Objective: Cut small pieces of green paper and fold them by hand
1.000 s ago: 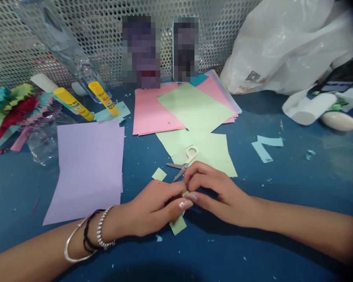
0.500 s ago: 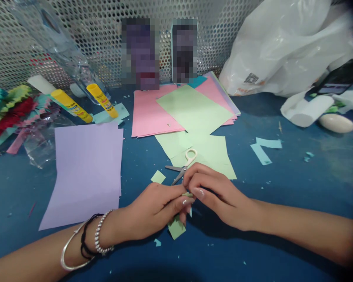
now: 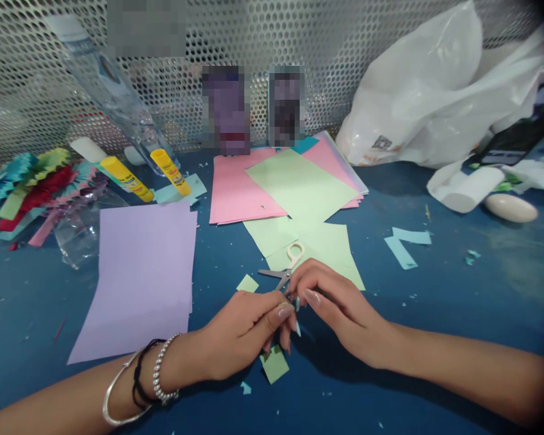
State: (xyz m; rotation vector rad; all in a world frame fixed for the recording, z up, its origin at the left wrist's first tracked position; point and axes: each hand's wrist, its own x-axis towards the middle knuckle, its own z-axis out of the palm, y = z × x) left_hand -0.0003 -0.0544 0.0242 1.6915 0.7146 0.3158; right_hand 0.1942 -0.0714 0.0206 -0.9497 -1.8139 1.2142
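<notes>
Both hands, left (image 3: 242, 329) and right (image 3: 333, 302), pinch a tiny green paper (image 3: 284, 296) together, just below the scissors (image 3: 284, 269). Folding it seems underway; next needs a careful pinch.

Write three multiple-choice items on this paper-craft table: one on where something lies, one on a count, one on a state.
1. Where do the scissors lie?
A. on the lilac sheet
B. just beyond the two hands, by the green paper
C. inside the plastic bag

2. How many yellow glue sticks lie on the table?
A. two
B. four
C. none

3. How are the left hand and right hand placed?
A. far apart
B. fingertips together over a small green paper piece
C. both flat on the pink paper

Answers: 1 B, the handle rests on the green sheet. 2 A, two lie side by side. 3 B, the fingertips meet.
</notes>
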